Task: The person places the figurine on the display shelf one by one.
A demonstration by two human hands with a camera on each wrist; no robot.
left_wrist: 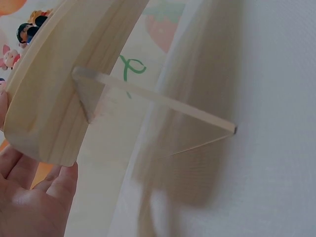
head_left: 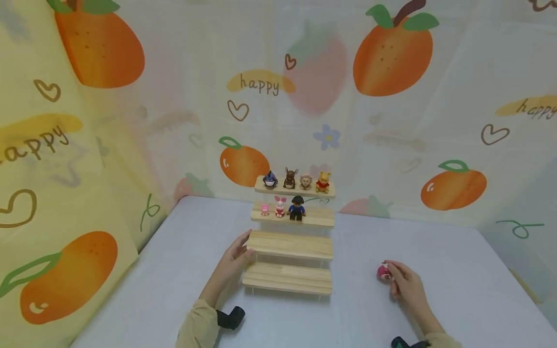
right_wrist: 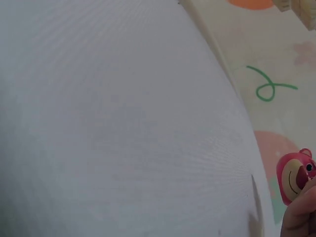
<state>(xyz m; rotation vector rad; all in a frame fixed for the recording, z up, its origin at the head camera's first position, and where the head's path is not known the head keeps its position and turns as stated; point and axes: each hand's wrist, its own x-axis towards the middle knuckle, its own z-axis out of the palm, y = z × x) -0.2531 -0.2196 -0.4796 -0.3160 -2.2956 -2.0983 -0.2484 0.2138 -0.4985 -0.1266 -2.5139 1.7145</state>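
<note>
A pink bear figurine (right_wrist: 291, 178) with a pale muzzle is pinched between the thumb and fingers of my right hand (head_left: 407, 282), over the table to the right of the wooden stand. My left hand (head_left: 235, 253) grips the left end of a bare wooden tier (head_left: 289, 245) of the stepped display stand. In the left wrist view, fingers (left_wrist: 61, 185) lie along the underside of the wooden board (left_wrist: 54, 94), with a clear leg slanting down from it. The lowest tier (head_left: 287, 279) is bare too.
On the top tier (head_left: 296, 192) sit several figurines, among them a yellow bear in red (head_left: 323, 183). The second tier (head_left: 319, 220) carries a pink figure (head_left: 264, 210), a piglet-like figure (head_left: 280, 208) and a dark-haired doll (head_left: 297, 209). A fruit-printed cloth (head_left: 183, 96) hangs behind the white table (head_left: 152, 290).
</note>
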